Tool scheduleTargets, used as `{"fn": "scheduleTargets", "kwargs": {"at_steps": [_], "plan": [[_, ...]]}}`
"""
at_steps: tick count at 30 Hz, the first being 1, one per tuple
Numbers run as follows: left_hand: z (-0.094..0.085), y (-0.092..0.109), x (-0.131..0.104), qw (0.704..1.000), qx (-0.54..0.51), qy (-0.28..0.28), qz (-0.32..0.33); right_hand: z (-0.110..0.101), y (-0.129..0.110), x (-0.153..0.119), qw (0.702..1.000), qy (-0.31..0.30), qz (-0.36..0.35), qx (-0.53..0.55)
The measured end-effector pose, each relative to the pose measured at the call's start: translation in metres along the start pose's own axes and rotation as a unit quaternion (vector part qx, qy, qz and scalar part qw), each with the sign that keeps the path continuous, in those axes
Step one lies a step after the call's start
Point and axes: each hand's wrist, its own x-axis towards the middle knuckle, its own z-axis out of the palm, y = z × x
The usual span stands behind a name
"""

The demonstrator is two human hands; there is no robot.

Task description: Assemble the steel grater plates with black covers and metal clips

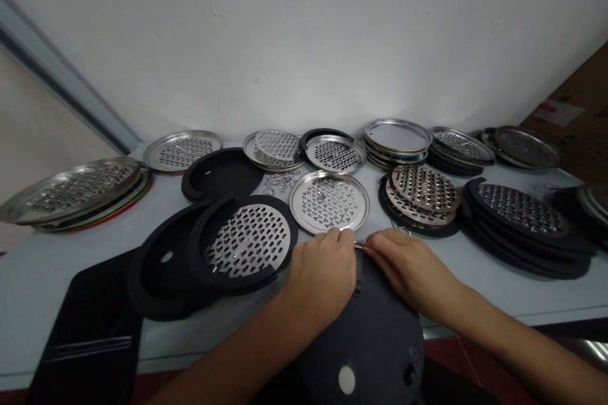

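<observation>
In the head view a round black plate [375,329] is tilted in front of my body, with a whitish round hole and a dark knob low on its face. At its top edge a small, thin metal ring [360,244] spans the gap between my fingers. My left hand [325,272] is closed in a fist over this edge, beside a short black strap [358,275]. With thumb and fingers pressed together, my right hand [403,266] pinches the ring's other side. The fingertips of my left hand are hidden.
A pale table [332,245] carries metal grater discs [329,202], black plates [223,174] and a grater in a black holder [251,237]. Metal rings [282,182] lie mid-table. Several stacks, including round lids [398,136], line the wall. A black panel [90,329] stands front left.
</observation>
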Motion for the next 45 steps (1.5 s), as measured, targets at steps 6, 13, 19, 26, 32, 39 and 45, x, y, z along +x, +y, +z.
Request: {"fn": "scheduleTargets", "kwargs": {"at_steps": [6,13,19,26,32,39,45], "plan": [[-0.0007,0.0016,-0.0002,1.0,0.008,0.004,0.0,-0.0007,0.0006,-0.0002,0.999,-0.001,-0.021,-0.035],[-0.0009,0.0005,0.0,1.0,0.004,-0.024,0.0,-0.0017,-0.0016,-0.0007,0.999,0.004,-0.026,-0.03],[0.004,-0.0034,0.0003,0.999,-0.008,-0.008,0.046,0.0,-0.0033,-0.0029,0.999,0.01,-0.022,-0.023],[0.0049,-0.0049,0.0,0.999,-0.008,-0.018,0.05,-0.0004,-0.0054,-0.0011,0.999,-0.008,-0.016,-0.039],[0.0058,-0.0043,-0.0003,0.997,-0.007,-0.013,0.07,-0.0022,-0.0069,-0.0026,0.998,-0.007,-0.027,-0.061],[0.0029,-0.0025,-0.0007,0.997,-0.012,-0.028,0.074,-0.0031,-0.0046,-0.0052,0.997,-0.002,-0.049,-0.058],[0.0011,-0.0016,-0.0038,0.996,-0.007,-0.03,0.087,-0.0037,-0.0024,-0.0092,0.998,-0.007,-0.055,-0.036]]}}
